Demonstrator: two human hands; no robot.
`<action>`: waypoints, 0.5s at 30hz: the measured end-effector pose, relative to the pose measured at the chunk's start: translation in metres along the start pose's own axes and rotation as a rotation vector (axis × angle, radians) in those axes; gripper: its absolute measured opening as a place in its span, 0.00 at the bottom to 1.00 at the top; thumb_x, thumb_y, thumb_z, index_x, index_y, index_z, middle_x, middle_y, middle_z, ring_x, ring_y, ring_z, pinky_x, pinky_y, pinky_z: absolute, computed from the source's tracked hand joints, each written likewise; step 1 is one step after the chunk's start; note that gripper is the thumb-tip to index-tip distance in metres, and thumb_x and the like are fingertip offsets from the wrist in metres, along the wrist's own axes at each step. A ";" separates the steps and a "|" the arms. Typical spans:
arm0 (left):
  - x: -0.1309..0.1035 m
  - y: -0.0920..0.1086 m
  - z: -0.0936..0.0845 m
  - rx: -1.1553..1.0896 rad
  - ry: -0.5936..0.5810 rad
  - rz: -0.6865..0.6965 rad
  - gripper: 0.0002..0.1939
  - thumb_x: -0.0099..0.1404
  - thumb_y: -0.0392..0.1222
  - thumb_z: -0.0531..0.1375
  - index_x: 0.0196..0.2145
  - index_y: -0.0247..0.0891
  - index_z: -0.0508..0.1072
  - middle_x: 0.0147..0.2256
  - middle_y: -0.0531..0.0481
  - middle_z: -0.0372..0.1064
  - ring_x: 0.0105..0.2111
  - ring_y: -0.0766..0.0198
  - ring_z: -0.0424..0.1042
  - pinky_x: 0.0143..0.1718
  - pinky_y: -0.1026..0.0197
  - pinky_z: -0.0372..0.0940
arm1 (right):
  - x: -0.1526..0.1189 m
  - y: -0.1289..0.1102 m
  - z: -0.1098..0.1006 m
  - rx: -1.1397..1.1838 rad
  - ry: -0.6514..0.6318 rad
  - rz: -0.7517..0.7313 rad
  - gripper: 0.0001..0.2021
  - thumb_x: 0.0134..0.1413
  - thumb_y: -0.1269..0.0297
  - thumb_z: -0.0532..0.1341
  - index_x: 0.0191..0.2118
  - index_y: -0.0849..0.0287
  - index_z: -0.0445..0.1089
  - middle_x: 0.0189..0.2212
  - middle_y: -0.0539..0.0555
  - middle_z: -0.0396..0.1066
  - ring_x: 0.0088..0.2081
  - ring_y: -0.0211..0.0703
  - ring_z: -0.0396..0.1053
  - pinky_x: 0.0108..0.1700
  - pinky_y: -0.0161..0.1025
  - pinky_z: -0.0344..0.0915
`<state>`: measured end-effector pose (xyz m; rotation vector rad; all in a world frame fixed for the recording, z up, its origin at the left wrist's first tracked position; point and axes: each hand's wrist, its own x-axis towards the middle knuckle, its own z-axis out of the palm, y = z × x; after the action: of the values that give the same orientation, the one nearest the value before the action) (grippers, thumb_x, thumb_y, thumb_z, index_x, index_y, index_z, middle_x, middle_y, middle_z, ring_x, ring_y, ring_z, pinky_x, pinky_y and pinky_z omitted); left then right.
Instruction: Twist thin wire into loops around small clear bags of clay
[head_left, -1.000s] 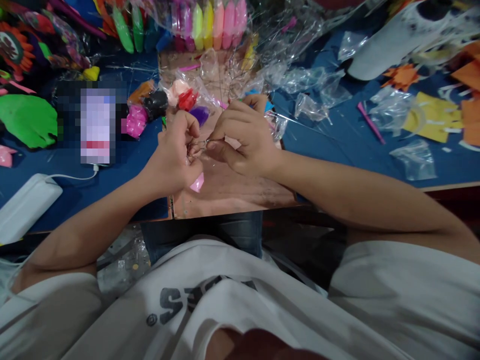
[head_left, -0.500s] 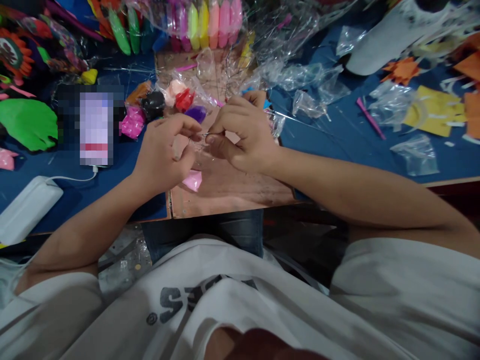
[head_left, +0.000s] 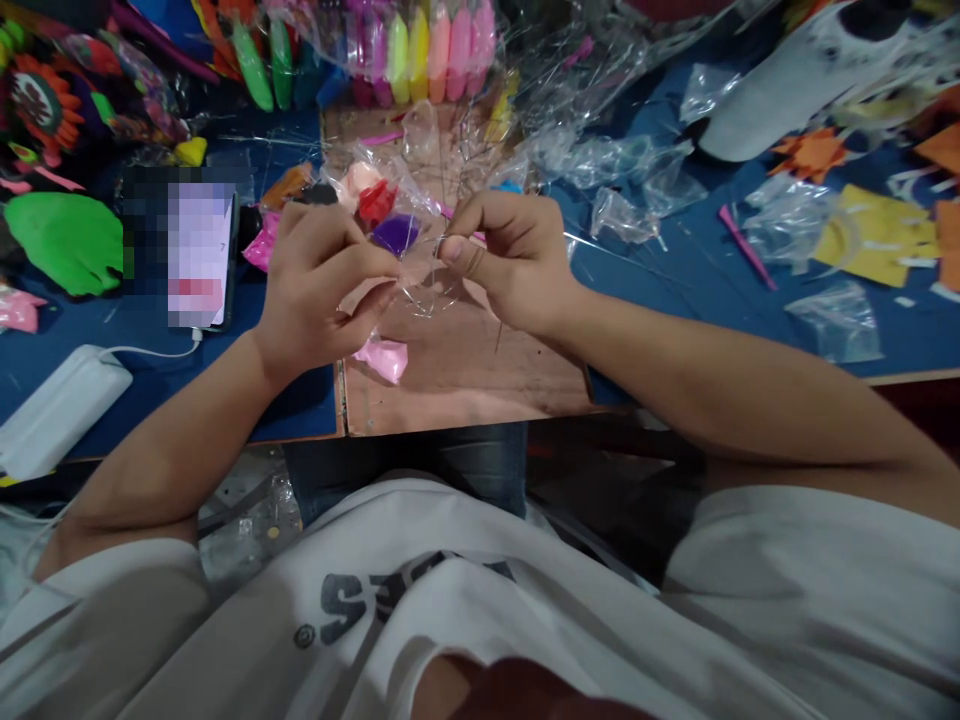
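Observation:
Both of my hands are raised over the bare wooden board (head_left: pixel 480 390), close together. Between them hangs thin silvery wire (head_left: pixel 429 314), bent into loose loops. My left hand (head_left: pixel 315 280) pinches its left side between thumb and fingers. The fingertips of my right hand (head_left: pixel 517 255) are closed on the wire's upper right part. Just behind the wire lies a purple lump of clay (head_left: pixel 396 234), with a red lump (head_left: pixel 377 202) beyond it. A pink packet (head_left: pixel 384 358) rests on the board below my left hand.
On the left are a phone (head_left: pixel 202 255) on a cable, a white power bank (head_left: pixel 67 410) and a green clay piece (head_left: pixel 64 240). Bagged coloured sticks (head_left: pixel 420 55) lie at the back. Clear plastic bags (head_left: pixel 622 212), a pink stick (head_left: pixel 746 248) and yellow foam (head_left: pixel 877 235) lie right.
My hands have moved slightly apart, the right one to the right. More of the looped wire shows between them. The left hand's fingers have curled in more.

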<state>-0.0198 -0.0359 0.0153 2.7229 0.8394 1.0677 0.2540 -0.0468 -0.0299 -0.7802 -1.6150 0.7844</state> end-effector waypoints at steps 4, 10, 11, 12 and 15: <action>-0.001 -0.003 -0.002 -0.034 0.112 0.127 0.13 0.85 0.59 0.66 0.48 0.51 0.84 0.36 0.50 0.76 0.38 0.52 0.77 0.53 0.41 0.72 | 0.004 0.005 0.001 0.071 0.003 0.019 0.36 0.62 0.17 0.75 0.33 0.49 0.75 0.27 0.49 0.74 0.28 0.44 0.67 0.31 0.48 0.65; 0.005 -0.006 -0.001 -0.026 0.074 0.267 0.16 0.89 0.54 0.57 0.53 0.55 0.86 0.35 0.50 0.76 0.34 0.54 0.76 0.41 0.45 0.68 | 0.008 0.002 0.004 0.260 -0.013 0.115 0.33 0.58 0.25 0.82 0.31 0.50 0.75 0.26 0.48 0.73 0.27 0.43 0.65 0.30 0.46 0.66; 0.006 -0.007 0.000 -0.023 0.042 0.277 0.18 0.90 0.53 0.55 0.53 0.55 0.86 0.34 0.51 0.75 0.33 0.54 0.75 0.42 0.45 0.68 | 0.008 0.003 0.004 0.283 -0.021 0.120 0.33 0.59 0.26 0.83 0.31 0.50 0.75 0.26 0.47 0.73 0.27 0.43 0.65 0.30 0.46 0.65; 0.006 -0.008 0.000 -0.013 0.011 0.269 0.18 0.90 0.52 0.54 0.52 0.55 0.86 0.34 0.51 0.74 0.33 0.54 0.74 0.43 0.44 0.68 | 0.009 0.004 0.003 0.299 -0.030 0.118 0.33 0.59 0.26 0.83 0.31 0.50 0.75 0.26 0.47 0.73 0.27 0.42 0.65 0.30 0.45 0.64; 0.007 -0.009 -0.002 0.051 -0.099 0.183 0.17 0.88 0.57 0.58 0.54 0.52 0.86 0.37 0.48 0.75 0.38 0.51 0.74 0.52 0.40 0.71 | 0.010 0.009 0.001 0.280 -0.044 0.112 0.35 0.59 0.23 0.81 0.32 0.51 0.74 0.26 0.46 0.73 0.28 0.40 0.65 0.31 0.44 0.65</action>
<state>-0.0208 -0.0250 0.0182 2.9146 0.6213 0.9439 0.2522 -0.0338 -0.0325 -0.6583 -1.4683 1.0886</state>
